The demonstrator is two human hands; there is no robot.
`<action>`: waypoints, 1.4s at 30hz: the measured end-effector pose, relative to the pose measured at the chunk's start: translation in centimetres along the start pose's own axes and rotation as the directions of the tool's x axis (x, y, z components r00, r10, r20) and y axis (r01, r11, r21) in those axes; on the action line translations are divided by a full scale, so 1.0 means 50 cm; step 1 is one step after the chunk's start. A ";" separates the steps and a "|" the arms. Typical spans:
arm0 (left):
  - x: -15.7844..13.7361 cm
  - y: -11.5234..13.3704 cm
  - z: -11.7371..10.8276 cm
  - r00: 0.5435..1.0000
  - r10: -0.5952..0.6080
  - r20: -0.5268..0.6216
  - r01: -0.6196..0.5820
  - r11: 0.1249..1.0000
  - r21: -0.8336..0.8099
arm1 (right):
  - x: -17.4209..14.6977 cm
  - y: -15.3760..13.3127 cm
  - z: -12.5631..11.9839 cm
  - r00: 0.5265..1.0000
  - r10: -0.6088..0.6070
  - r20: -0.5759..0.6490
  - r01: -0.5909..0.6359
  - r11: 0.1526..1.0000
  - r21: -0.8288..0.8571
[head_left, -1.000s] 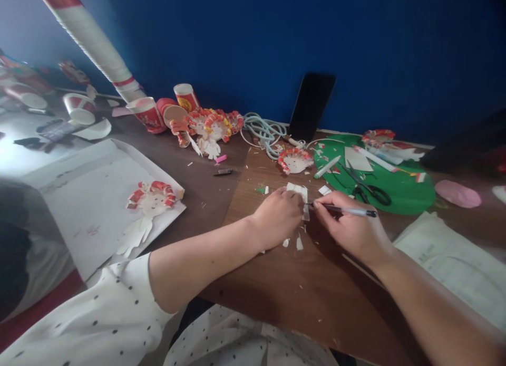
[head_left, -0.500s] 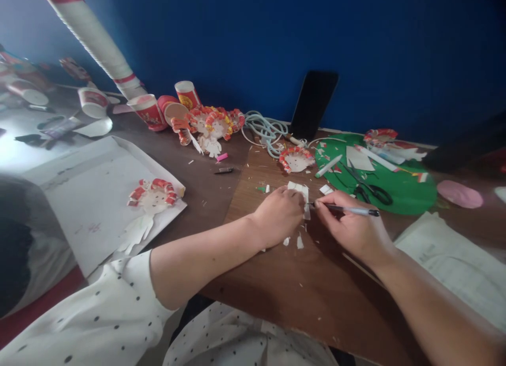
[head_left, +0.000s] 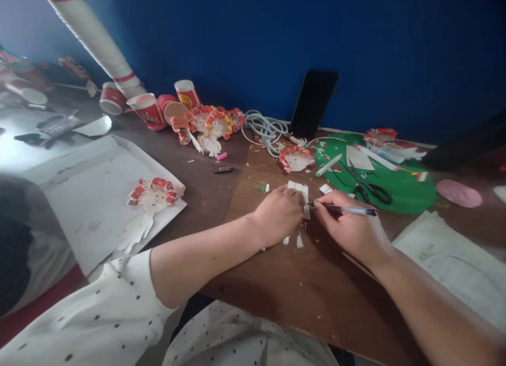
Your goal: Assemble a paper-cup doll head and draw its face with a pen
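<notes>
My right hand (head_left: 351,223) is closed around a slim pen (head_left: 358,211) with a black cap end, its tip pointing left at a small white paper piece (head_left: 299,186). Curled over that piece, my left hand (head_left: 280,214) holds it down on the brown table; its fingertips are partly hidden. The pen tip is beside the left fingers, and I cannot tell whether it touches the paper. Small white paper scraps (head_left: 299,241) lie just below the left hand. Beyond the hands rests a cutout with a red-and-white curled rim (head_left: 296,159).
Black scissors (head_left: 371,189) and a capped marker (head_left: 329,165) lie by a green disc (head_left: 411,194). A dark phone (head_left: 315,102) leans on the blue wall beside a coiled cable (head_left: 264,127). Red paper cups (head_left: 147,112) stand back left; a white box lid (head_left: 95,165) lies left, papers (head_left: 446,255) right.
At the far left, one red-and-white paper cup has shifted right, closer to the other cups. My hands, the pen and the paper piece stay almost in place.
</notes>
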State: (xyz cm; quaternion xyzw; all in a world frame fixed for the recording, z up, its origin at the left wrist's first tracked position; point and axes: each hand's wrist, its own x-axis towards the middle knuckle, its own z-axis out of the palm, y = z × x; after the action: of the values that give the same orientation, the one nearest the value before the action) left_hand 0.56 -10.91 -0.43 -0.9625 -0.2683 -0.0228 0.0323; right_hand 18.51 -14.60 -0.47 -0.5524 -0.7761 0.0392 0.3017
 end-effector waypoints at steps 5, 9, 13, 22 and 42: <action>0.001 0.001 0.001 1.000 -0.006 -0.001 0.006 1.000 -0.002 | 0.000 0.001 0.002 1.000 0.001 -0.003 -0.001 1.000 0.022; 0.001 0.002 0.000 1.000 -0.011 -0.006 0.011 1.000 0.000 | 0.001 0.006 0.003 0.999 0.025 -0.032 -0.025 1.000 0.012; 0.001 0.002 -0.002 1.000 -0.011 -0.003 0.011 1.000 -0.004 | 0.001 0.008 0.005 0.999 0.029 -0.018 -0.029 1.000 0.007; 0.001 0.003 0.002 1.000 -0.012 -0.004 0.012 1.000 0.002 | 0.002 0.004 0.003 1.000 0.015 -0.006 -0.015 1.000 -0.003; 0.002 0.002 -0.003 0.998 -0.059 0.031 0.062 0.992 -0.110 | -0.014 0.002 0.002 0.985 -0.168 0.029 0.169 0.981 -0.091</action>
State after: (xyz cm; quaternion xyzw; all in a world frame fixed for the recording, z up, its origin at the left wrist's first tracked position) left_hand 0.70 -10.97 -0.26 -0.9545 -0.2960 -0.0250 -0.0257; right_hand 18.65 -15.14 -0.89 -0.4978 -0.8241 -0.0170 0.2697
